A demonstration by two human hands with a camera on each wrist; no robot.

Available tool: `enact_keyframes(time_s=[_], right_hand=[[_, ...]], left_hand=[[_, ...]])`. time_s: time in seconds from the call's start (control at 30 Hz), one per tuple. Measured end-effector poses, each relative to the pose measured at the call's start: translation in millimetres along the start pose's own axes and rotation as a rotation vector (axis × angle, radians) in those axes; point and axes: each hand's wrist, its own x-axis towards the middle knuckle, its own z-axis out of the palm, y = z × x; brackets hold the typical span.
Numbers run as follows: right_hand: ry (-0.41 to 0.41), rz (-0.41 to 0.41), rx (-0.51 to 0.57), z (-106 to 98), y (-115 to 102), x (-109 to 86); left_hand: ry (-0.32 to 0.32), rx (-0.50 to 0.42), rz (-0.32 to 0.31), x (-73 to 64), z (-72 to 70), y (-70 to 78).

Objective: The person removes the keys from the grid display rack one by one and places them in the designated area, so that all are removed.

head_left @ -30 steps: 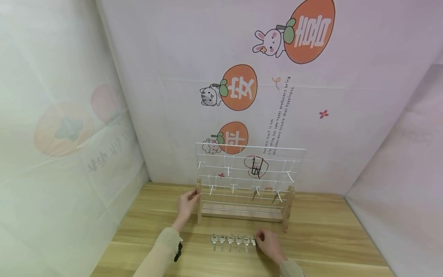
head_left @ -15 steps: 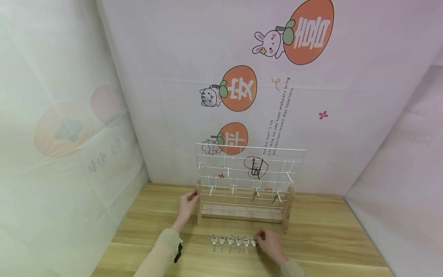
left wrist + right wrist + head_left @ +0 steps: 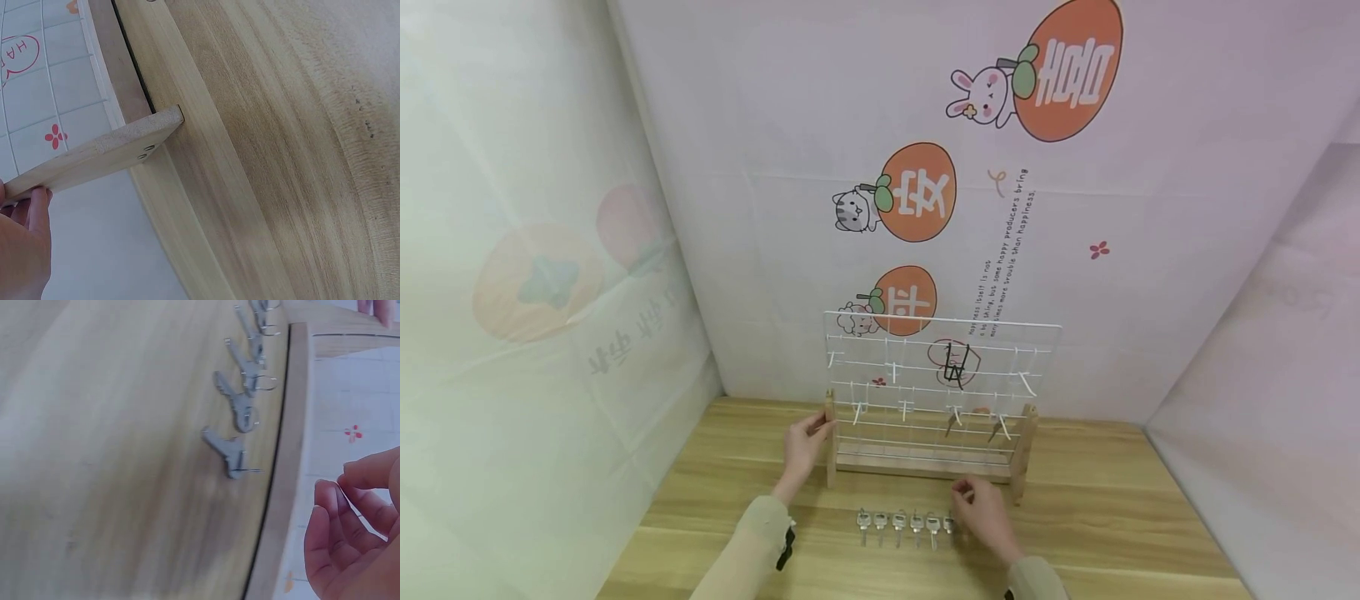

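Observation:
A white wire grid display rack point(image 3: 943, 322) stands on wooden supports, with several white hooks on its mesh. My left hand point(image 3: 803, 446) pinches the rack's left wooden upright point(image 3: 831, 442); in the left wrist view, fingertips press along that upright's edge. In front of the rack lie several silver keys point(image 3: 899, 522) in a row, each with a small ring. My right hand point(image 3: 983, 508) is above the right end of the row, close to the rack's base. In the right wrist view its fingers are loosely curled, with nothing visible between them, apart from the nearest key point(image 3: 228, 455).
A black wire holder point(image 3: 955, 365) hangs on the upper mesh. The wooden tabletop point(image 3: 1097, 492) ends at a printed white cloth point(image 3: 775, 250) behind the rack, with more cloth on both sides. The rack's right upright point(image 3: 1024, 454) is beyond my right hand.
My right hand has let go at the rightmost key and moved up and forward, toward the rack's base. The row of keys and my left hand stay in place.

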Motion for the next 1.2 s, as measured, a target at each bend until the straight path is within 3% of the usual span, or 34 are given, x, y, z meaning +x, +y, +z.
enact_keyframes(time_s=[0.33,0.63,0.97,1.2], right_hand=[[0.085,-0.035,-0.002,-15.1,-22.5,17.2],[0.253,-0.101,0.026,-29.6,-39.1,33.6],[0.376,-0.134,0.084,-31.6,-51.9,46.8],[0.408,-0.157,0.098,-29.9,-55.4,52.5]], left_hand=[[0.006,0.005,-0.003,-1.3,0.2,1.5],[0.023,0.013,-0.002,1.1,1.3,-2.0],[0.026,0.022,0.0,2.1,0.9,-3.8],[0.031,0.042,0.019,1.5,0.5,-1.4]])
